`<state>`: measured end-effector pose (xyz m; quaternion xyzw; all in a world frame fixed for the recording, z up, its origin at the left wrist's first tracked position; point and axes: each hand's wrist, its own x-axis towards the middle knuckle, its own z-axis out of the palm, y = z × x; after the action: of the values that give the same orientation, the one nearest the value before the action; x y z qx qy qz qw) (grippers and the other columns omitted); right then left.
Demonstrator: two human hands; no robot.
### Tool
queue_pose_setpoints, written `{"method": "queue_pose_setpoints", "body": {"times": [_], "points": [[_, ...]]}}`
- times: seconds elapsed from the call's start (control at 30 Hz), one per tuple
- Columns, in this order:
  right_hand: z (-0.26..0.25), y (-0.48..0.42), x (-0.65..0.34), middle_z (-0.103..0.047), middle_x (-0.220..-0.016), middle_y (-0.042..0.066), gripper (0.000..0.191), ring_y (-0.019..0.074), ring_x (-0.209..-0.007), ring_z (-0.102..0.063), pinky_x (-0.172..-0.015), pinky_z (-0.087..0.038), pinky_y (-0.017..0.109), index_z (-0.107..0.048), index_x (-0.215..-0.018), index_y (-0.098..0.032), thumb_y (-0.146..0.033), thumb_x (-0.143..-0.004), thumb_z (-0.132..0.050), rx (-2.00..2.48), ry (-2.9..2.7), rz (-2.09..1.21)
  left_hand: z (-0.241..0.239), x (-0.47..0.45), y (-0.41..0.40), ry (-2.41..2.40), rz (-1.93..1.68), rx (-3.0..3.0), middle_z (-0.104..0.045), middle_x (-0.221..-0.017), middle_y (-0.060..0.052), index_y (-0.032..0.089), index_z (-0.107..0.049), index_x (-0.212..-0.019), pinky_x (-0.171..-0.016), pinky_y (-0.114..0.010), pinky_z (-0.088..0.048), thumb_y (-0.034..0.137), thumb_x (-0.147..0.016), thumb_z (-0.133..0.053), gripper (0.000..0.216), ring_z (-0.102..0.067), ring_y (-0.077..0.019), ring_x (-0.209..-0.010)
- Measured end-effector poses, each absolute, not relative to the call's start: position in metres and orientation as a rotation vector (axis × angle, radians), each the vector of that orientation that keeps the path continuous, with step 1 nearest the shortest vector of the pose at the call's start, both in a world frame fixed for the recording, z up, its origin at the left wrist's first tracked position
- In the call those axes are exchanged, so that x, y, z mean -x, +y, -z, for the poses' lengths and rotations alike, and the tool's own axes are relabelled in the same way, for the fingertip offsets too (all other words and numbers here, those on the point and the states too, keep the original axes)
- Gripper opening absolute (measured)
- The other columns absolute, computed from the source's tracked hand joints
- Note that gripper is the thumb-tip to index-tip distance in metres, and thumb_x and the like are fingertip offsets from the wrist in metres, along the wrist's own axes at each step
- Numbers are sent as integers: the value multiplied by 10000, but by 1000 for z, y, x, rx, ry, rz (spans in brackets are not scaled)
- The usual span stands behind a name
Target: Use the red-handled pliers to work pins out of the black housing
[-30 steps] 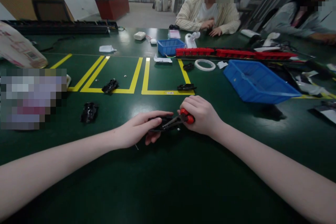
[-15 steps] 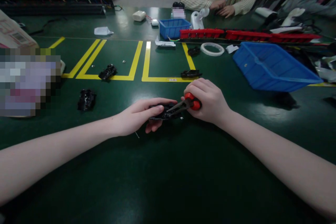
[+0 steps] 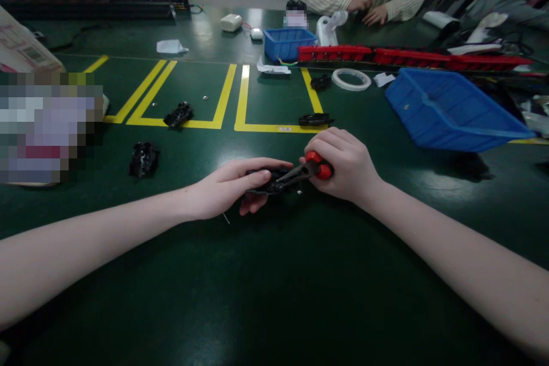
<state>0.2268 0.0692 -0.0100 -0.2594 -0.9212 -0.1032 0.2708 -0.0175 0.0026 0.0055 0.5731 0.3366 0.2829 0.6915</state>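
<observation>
Your left hand (image 3: pixel 227 184) pinched the elongated black, plastic-looking part (image 3: pixel 268 189) over the dark-green tabletop (image 3: pixel 274 286); your right hand (image 3: pixel 346 163) was wrapped around the red-handled metal pliers (image 3: pixel 307 168), their nose against it. Your view had tipped downward, but both grips had held, suggesting unfinished work there.

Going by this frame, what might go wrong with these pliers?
The tips of the pliers sit close to the thumb of the left hand, so a slip might nip it. The black part is gripped by that hand, so a hard pull by the right hand might wrench it loose.
</observation>
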Motion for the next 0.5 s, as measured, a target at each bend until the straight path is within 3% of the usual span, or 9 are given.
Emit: {"method": "queue_pose_setpoints", "body": {"times": [0.5], "points": [[7,66,-228,-623,-815,74,86,213,-752,-542,-634,-413,338,-567,-821,-180,-263,-811,-589,799,-2400,420,-3,18,4,786,-791,-1230,-541,-613,29,99,-490,-1395,-426,-133,-390,253,-987,-485,436,-497,-69,-510]]}}
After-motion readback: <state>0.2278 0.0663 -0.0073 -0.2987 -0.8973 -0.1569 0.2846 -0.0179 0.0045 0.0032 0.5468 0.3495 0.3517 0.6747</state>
